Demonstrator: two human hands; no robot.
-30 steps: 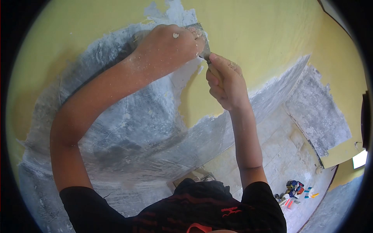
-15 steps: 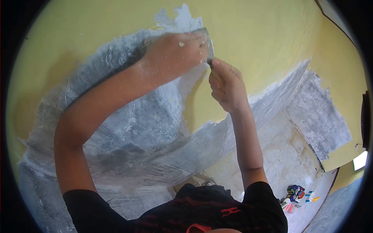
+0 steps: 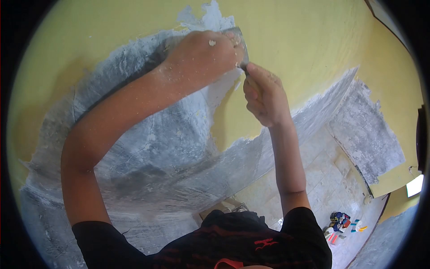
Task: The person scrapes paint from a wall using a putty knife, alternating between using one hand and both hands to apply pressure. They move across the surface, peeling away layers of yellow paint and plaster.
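At the grey patch [image 3: 165, 132], upper right, a scraper [image 3: 244, 51] is gripped by the right hand [image 3: 270, 95], fingers curled; its blade is touched by the left hand [image 3: 206, 51], finger spread unclear. Light, stiff handling is expected, the handle best held.

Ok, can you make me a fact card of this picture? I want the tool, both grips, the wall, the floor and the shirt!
Tool: a flat scraper
Right grip: closed round the scraper's handle
Left grip: at the blade end; its hold is partly hidden
Wall: yellow, with a big ragged grey patch
Floor: pale tiles, with a jumble of small items at lower right
Shirt: black with red marks
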